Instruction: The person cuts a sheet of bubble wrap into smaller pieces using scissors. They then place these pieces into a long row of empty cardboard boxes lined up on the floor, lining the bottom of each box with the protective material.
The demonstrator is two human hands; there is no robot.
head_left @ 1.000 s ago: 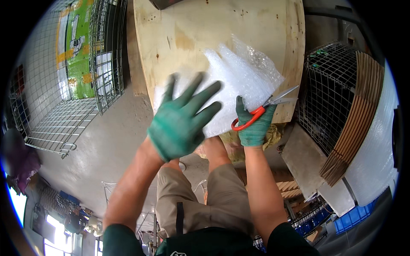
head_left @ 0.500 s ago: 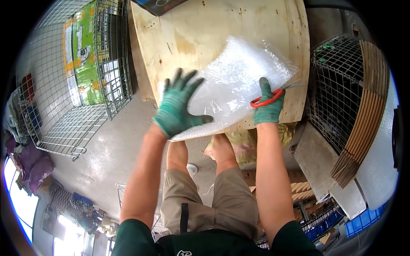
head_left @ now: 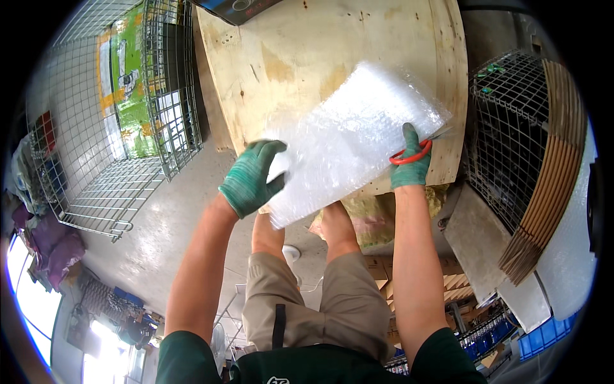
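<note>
A sheet of clear bubble wrap [head_left: 348,137] lies on a pale plywood table [head_left: 307,51]. My left hand [head_left: 251,178], in a green glove, grips the sheet's left edge near the table's front edge. My right hand [head_left: 409,160], also green-gloved, holds red-handled scissors [head_left: 412,153] at the sheet's right edge. Their blades point right and are mostly hidden behind the wrap.
A wire cage cart [head_left: 128,128] with green packaging stands at the left. Another wire cage [head_left: 511,128] is at the right, next to stacked cardboard sheets [head_left: 550,173] and a bubble wrap roll [head_left: 572,256]. A dark box [head_left: 240,8] sits at the table's far edge.
My left hand went from lying flat and spread on the bubble wrap to gripping its left edge. The right hand with the scissors shifted right along the sheet's edge.
</note>
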